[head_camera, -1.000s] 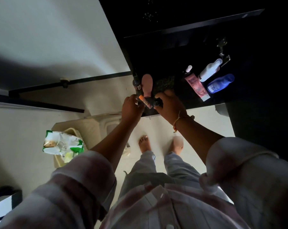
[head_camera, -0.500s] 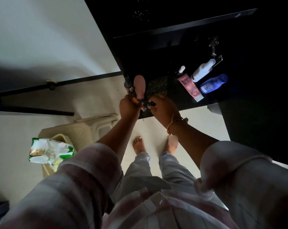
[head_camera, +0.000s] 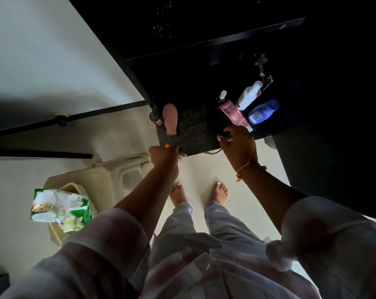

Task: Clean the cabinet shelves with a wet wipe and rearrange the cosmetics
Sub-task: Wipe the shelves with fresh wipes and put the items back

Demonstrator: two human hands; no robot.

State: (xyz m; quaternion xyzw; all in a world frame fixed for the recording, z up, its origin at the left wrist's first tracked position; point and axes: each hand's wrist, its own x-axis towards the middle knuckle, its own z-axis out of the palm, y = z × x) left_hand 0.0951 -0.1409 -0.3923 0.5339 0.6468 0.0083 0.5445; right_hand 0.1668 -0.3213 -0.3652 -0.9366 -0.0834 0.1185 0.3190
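Your left grip (head_camera: 164, 153) is fisted around a small orange-tipped item at frame centre; your right grip (head_camera: 236, 140) pinches a small dark cosmetic on the speckled shelf (head_camera: 193, 126), below the glossy pink tube (head_camera: 233, 114).

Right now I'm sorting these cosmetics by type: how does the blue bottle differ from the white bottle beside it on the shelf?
The blue bottle is translucent blue with a blue cap and a printed label; the white bottle is opaque white with a pale cap and no label I can make out. The blue bottle looks squatter and sits nearer the shelf's front edge; the white bottle looks slimmer and sits further back. Both stand close together, right of the pink tube.
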